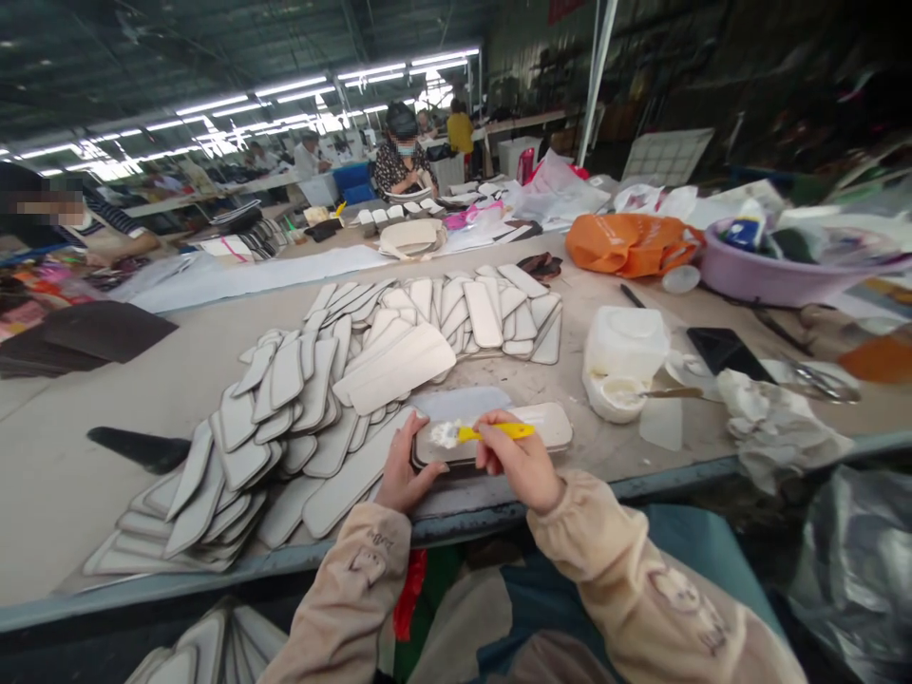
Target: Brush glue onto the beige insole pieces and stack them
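A grey rounded oblong piece (pixel 541 425) lies flat at the table's near edge. My left hand (pixel 403 468) presses on its left end, fingers bent over the edge. My right hand (pixel 519 461) is closed round a yellow-handled brush (pixel 491 432) whose white glue-laden bristles rest on the piece's left part. Overlapping rows of several like pieces (pixel 299 418) fan out to the left and behind.
A white glue tub (pixel 621 366) with a stick in it stands right of the piece, beside a crumpled rag (pixel 773 427), scissors (pixel 819 380) and a dark phone (pixel 723 350). Farther back sit an orange bag (pixel 627 243) and a purple basin (pixel 769 275). Other people work at far tables.
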Demonstrator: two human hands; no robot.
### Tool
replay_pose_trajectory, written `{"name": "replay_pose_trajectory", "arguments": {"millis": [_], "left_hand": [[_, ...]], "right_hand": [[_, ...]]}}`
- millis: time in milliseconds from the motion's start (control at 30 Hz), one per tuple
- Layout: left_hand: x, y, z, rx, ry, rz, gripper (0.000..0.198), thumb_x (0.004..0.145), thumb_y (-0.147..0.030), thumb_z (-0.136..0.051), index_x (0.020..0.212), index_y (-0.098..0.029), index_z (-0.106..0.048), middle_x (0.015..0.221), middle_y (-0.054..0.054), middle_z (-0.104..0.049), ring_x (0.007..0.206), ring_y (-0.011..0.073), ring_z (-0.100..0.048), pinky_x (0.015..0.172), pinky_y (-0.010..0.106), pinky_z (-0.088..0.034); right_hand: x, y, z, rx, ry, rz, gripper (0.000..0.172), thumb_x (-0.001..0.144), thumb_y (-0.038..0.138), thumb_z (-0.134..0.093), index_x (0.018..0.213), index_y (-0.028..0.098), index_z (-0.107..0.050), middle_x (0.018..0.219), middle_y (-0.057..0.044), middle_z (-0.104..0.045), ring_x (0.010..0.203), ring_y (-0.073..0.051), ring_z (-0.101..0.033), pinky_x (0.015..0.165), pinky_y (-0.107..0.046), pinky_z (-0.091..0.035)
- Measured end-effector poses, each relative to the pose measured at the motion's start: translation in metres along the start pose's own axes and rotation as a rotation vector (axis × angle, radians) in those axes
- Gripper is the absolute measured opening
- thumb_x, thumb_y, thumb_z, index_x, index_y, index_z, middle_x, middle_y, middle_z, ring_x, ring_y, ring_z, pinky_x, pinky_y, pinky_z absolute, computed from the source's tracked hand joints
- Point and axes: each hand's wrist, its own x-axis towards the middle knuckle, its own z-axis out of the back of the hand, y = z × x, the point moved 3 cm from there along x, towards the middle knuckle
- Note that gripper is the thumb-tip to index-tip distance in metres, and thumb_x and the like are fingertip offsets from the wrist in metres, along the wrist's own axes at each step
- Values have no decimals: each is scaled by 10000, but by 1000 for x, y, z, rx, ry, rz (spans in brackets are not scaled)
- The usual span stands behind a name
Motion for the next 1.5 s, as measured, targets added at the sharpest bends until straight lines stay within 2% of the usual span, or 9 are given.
{"name": "replay_pose_trajectory", "arguments": {"millis": [100,233,600,767,1000,1100,1200,1333,1500], "left_hand": [[0,0,1,-10,3,20,922,774,-465,-672,1501,-205,-169,1398,156,-486,1325,318,-413,1119,535,-263],[1,1,1,-13,3,21,929,780,-454,-667,1506,-204,-144,1384,156,-492,1298,311,-439,1096,515,-303],[2,-2,2,8,11,16,885,803,-421,-644,1505,-210,-149,1361,137,-506,1269,296,-463,1098,505,-307],[2,-1,2,24,8,24,879,800,-430,-645,1503,-207,-165,1347,132,-517,1282,305,-452,1096,511,-316],[2,-1,3,29,-2,23,879,797,-433,-647,1502,-214,-171,1341,128,-527,1274,302,-466,1093,503,-327],[2,-1,2,26,-8,25,890,792,-434,-654,1503,-213,-167,1344,131,-528,1277,305,-464,1093,508,-326],[2,0,2,20,-7,31,890,791,-434,-658,1502,-216,-169,1356,133,-521,1297,311,-444,1104,527,-303],[3,-1,2,4,-30,20,913,769,-435,-684,1500,-218,-181,1351,131,-523,1286,309,-459,1099,514,-318],[1,-5,3,-58,-35,65,957,723,-453,-723,1492,-211,-208,1349,139,-529,1281,318,-462,1107,517,-304]], "right_hand": [[8,-15,-14,6,51,-32,228,872,412,-498,813,194,-534,522,47,-568,410,-84,-449,431,-200,-335],[8,-12,-5,-111,33,-35,200,873,363,-478,777,197,-533,487,56,-548,405,-83,-437,436,-201,-330],[-16,31,101,-570,-313,-32,241,843,358,-464,705,200,-582,472,33,-557,486,-137,-509,558,-263,-383],[-31,47,122,-802,-435,-1,253,855,359,-430,759,209,-611,517,12,-589,578,-176,-575,632,-288,-397],[-39,45,100,-1136,-370,255,264,898,374,-434,926,214,-641,756,-55,-688,652,-202,-610,620,-293,-374],[-35,31,72,-1343,-275,274,197,882,306,-470,885,204,-639,683,-65,-663,614,-196,-595,584,-288,-339],[-35,19,36,-1365,-85,323,173,879,254,-464,867,187,-622,725,-82,-670,662,-202,-614,607,-292,-363],[-38,19,7,-1001,81,386,175,924,263,-431,924,210,-597,812,-45,-680,748,-182,-634,695,-281,-422],[-29,12,19,-372,-84,245,195,941,373,-463,864,226,-566,650,10,-591,565,-141,-542,585,-266,-428]]}}
